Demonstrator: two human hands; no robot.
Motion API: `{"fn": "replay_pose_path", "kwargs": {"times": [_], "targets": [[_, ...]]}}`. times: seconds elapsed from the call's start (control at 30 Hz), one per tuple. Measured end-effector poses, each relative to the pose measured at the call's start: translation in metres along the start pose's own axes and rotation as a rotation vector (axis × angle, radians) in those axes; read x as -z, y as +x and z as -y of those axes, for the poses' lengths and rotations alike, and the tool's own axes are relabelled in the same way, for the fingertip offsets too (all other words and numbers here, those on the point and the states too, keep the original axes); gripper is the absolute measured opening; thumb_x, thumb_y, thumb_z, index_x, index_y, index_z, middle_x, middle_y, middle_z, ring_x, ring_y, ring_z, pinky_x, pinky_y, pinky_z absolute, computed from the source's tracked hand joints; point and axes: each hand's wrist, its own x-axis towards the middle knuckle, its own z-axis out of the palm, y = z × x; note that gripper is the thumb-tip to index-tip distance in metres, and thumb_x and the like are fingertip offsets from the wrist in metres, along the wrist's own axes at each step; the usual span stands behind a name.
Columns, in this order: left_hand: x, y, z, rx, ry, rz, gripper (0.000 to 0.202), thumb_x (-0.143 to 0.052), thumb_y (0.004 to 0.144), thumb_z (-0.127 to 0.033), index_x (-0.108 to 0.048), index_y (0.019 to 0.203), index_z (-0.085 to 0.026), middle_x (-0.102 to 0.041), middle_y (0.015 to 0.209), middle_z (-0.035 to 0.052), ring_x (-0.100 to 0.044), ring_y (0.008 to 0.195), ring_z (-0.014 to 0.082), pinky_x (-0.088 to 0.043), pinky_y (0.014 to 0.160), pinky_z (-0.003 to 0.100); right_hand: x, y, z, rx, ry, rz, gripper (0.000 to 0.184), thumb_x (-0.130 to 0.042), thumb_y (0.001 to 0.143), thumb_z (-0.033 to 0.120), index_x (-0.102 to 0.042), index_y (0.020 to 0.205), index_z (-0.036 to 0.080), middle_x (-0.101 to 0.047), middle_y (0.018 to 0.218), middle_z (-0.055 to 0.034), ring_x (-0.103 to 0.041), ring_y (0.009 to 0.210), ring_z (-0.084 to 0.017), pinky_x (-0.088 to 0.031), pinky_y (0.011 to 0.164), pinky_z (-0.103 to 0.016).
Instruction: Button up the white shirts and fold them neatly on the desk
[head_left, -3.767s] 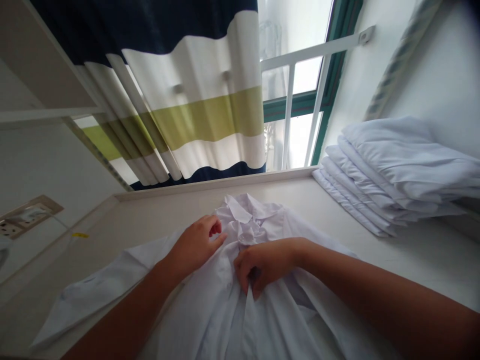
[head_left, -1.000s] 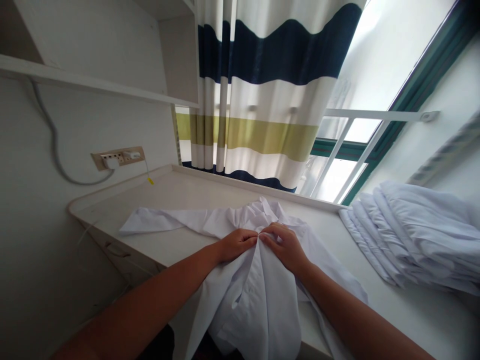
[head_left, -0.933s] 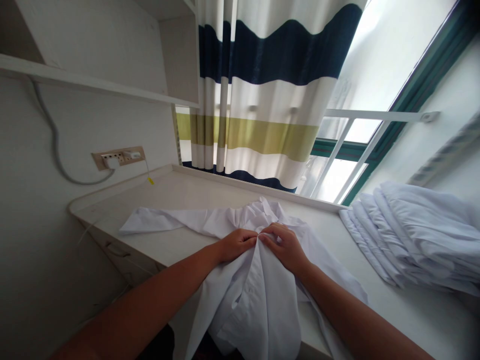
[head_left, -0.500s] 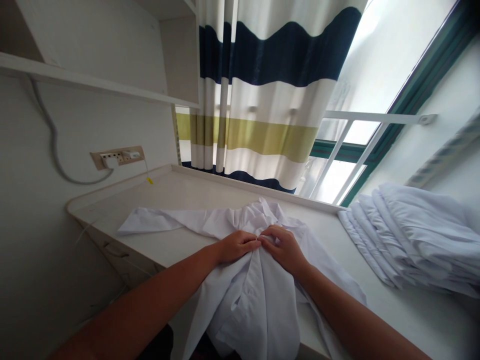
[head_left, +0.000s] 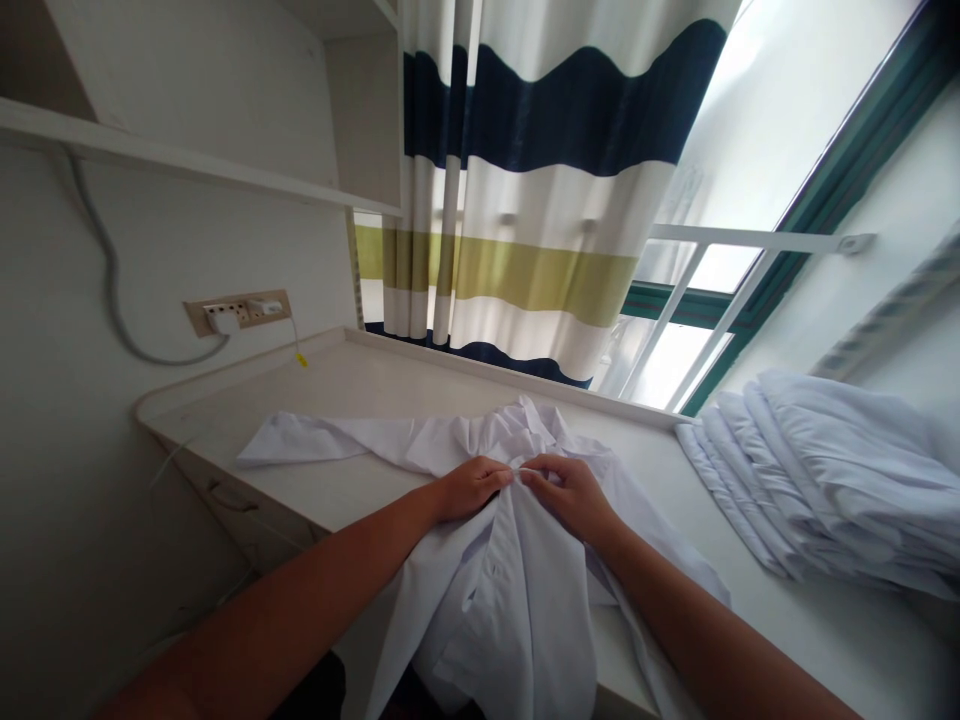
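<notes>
A white shirt point(head_left: 555, 590) lies over the front edge of the white desk, its lower part hanging down toward me. One sleeve stretches out to the left across the desktop, and the collar is at the far side. My left hand point(head_left: 474, 487) pinches the front opening of the shirt from the left. From the right, my right hand point(head_left: 564, 490) grips the same opening, its fingertips close to those of the left. Whatever small part lies between the fingertips is hidden. Below the hands, the front placket shows a buttonhole slit.
Several folded white garments point(head_left: 840, 470) are stacked on the desk point(head_left: 300, 375) at the right. A power socket point(head_left: 238, 312) with plugs and a grey cable is on the left wall, under a shelf point(head_left: 187, 170). Behind the desk hangs a striped curtain point(head_left: 540, 270) beside a window with a white rail.
Both hands stay at the shirt's front opening; their fingers have shifted slightly, with the fingertips a little farther apart. The shirt has barely moved.
</notes>
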Motion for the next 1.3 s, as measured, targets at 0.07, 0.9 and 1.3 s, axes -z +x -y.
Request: {"fn": "replay_pose_path", "kwargs": {"times": [0.07,0.9,1.3], "targets": [[-0.0001,0.0005,0.0003,0.0,-0.008,-0.006,0.037,-0.043,0.092,-0.039,-0.041,0.06,-0.02,-0.039,0.061,-0.0034,-0.039,0.062,0.0134,-0.032,0.06,0.027,0.0,0.0003,-0.0002,-0.017,0.009,0.002,0.023,-0.065,0.089,0.041,-0.078,0.089,0.021,-0.075,0.084,-0.0024,-0.065,0.078,-0.022,-0.049,0.076,-0.034],[0.0015,0.003,0.0071,0.017,-0.07,0.03,0.035,-0.044,0.092,-0.038,-0.041,0.063,-0.019,-0.038,0.063,-0.005,-0.036,0.062,0.0116,-0.032,0.061,0.026,-0.0031,0.0011,-0.005,-0.158,0.272,0.031,0.029,-0.071,0.084,0.044,-0.079,0.09,0.017,-0.076,0.088,-0.0055,-0.067,0.083,-0.024,-0.05,0.076,-0.032],[0.0033,0.0009,0.0057,-0.019,-0.001,0.061,0.034,-0.043,0.096,-0.04,-0.05,0.071,-0.017,-0.048,0.071,-0.0027,-0.045,0.07,0.0139,-0.037,0.068,0.026,-0.0008,0.003,-0.0083,-0.174,0.357,0.059,0.033,-0.075,0.081,0.047,-0.079,0.088,0.015,-0.074,0.085,-0.0061,-0.064,0.078,-0.021,-0.049,0.071,-0.03]]}}
